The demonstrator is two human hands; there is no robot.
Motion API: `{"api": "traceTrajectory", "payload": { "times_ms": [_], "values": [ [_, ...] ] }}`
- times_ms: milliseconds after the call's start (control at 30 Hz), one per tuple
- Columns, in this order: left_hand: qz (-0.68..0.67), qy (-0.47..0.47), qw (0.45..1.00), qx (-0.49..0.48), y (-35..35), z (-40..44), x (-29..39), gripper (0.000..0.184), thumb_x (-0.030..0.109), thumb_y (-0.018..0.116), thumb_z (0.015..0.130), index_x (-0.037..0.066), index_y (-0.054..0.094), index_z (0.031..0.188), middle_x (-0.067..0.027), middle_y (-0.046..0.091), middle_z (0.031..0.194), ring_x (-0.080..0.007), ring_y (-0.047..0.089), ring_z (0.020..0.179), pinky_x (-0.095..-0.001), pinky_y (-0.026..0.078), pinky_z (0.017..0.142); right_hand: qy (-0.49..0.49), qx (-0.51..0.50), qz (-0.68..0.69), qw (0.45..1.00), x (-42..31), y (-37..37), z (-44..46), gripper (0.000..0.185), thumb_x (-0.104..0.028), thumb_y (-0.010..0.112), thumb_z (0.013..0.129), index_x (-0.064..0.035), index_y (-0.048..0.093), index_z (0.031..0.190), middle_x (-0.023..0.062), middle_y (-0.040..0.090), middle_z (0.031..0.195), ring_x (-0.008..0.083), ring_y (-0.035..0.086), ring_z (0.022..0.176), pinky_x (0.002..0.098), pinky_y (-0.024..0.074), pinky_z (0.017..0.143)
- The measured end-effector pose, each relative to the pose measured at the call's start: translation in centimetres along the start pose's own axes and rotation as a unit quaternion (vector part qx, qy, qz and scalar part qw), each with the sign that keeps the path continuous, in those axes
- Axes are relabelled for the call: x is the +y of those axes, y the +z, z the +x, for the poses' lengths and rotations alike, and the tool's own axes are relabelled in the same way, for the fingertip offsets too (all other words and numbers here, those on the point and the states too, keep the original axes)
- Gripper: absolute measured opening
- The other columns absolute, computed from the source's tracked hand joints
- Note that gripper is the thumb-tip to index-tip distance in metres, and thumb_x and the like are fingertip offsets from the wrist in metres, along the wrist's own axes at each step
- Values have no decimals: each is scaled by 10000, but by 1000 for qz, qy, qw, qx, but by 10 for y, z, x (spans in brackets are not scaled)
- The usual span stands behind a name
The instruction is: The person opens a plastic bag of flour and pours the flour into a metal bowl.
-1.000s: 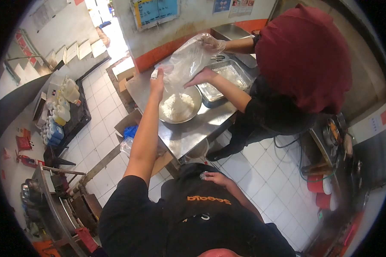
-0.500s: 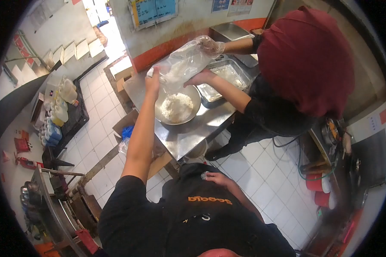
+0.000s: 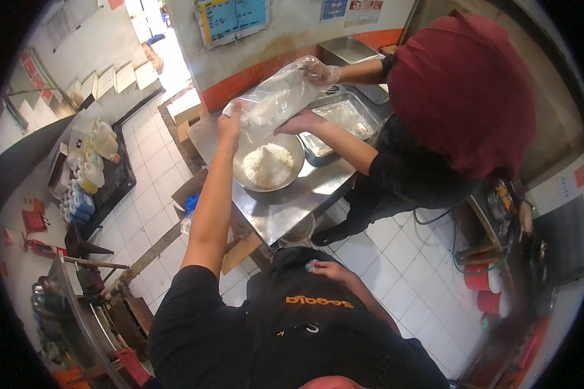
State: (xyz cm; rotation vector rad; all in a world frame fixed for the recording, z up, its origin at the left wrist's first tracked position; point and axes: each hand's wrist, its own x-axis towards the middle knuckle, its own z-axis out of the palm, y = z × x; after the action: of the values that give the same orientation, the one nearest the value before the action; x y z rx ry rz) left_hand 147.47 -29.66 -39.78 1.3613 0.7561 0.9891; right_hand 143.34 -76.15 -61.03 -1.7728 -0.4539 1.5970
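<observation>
My left hand point(image 3: 230, 122) is closed on the near left edge of a clear plastic bag point(image 3: 272, 104) with white powder inside. The bag is tilted above a metal bowl point(image 3: 296, 170), where a mound of white, flour-like powder point(image 3: 267, 163) lies. A co-worker's gloved hand point(image 3: 319, 71) grips the bag's far end, and their other hand point(image 3: 298, 123) is beneath its lower side. Against my black apron, my right hand point(image 3: 331, 269) is closed around a small, crumpled, clear-looking piece point(image 3: 311, 266) that I cannot identify.
The bowl stands on a steel table point(image 3: 276, 217), beside a metal tray point(image 3: 344, 117) with whitish residue. A co-worker in a maroon head covering point(image 3: 464, 91) leans in from the right. Cardboard point(image 3: 240, 253) sits below the table's left side; jugs point(image 3: 91, 175) stand farther left.
The powder mound in the bowl looks whiter and more peaked. The bag and the co-worker's lower hand have shifted slightly, while my right hand stays at the apron.
</observation>
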Motion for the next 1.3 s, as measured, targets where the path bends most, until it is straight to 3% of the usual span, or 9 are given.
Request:
{"api": "traceTrajectory", "payload": {
  "times_ms": [67,133,367,433,733,833,967,1200,1300],
  "values": [
    [-6,-16,1000,-18,0,2,-11,448,440,639,909,32,645,1092,-57,664,987,-137,606,872,-297,474,709,6,6,-10,1000,-1,-1,-1,542,-314,645,895,-88,514,1369,111,552,1330,207,504,1217,306,384,1009],
    [-244,-41,969,-17,-5,2,-34,373,389,642,919,71,620,1111,-25,650,976,-126,606,861,-290,486,729,-10,6,4,1000,2,0,0,546,-309,651,892,-73,515,1365,111,563,1314,206,509,1209,305,388,1005],
    [-358,-14,934,-3,-14,-4,-57,270,345,571,968,103,614,1079,20,634,927,-102,596,851,-299,473,740,-12,-5,44,999,9,-2,3,547,-309,654,894,-51,518,1356,113,570,1305,204,514,1201,306,381,1012],
    [-216,41,972,83,-11,-6,-50,287,313,578,971,48,670,1033,4,651,916,-95,591,817,-270,491,726,-20,4,13,1000,10,-2,5,544,-309,651,888,-52,525,1351,125,574,1302,223,526,1192,319,383,1013],
    [62,188,971,136,-12,-23,-22,364,310,564,975,-28,694,1009,-27,660,776,-94,556,730,-280,468,695,-32,16,-30,999,19,-2,4,583,-355,651,878,-36,520,1348,145,538,1360,253,504,1244,343,354,1058],
    [119,136,974,139,-16,-19,-26,343,301,573,964,-13,693,1030,-63,686,800,-105,575,744,-283,466,703,-38,7,-41,998,21,0,-6,585,-360,650,881,-30,519,1346,144,529,1371,251,496,1254,344,350,1064],
    [122,199,961,148,-13,-13,-27,319,280,589,952,-11,695,1026,-98,697,810,-128,590,741,-298,468,713,-99,-72,69,990,40,-13,23,542,-337,649,901,-39,532,1339,112,559,1336,199,500,1222,322,347,1054],
    [179,304,921,167,9,18,-7,232,226,615,923,26,725,963,-153,693,856,-271,637,765,-367,483,738,-48,43,-31,997,18,-10,5,506,-281,648,908,-15,540,1324,85,573,1319,182,514,1202,298,350,1047],
    [176,304,920,175,1,-2,-16,264,268,623,918,28,731,933,-143,683,826,-285,626,756,-378,478,732,-55,-8,-26,998,22,-12,9,523,-319,651,909,-22,539,1325,68,614,1251,147,543,1140,285,395,1005]
  ]
}}
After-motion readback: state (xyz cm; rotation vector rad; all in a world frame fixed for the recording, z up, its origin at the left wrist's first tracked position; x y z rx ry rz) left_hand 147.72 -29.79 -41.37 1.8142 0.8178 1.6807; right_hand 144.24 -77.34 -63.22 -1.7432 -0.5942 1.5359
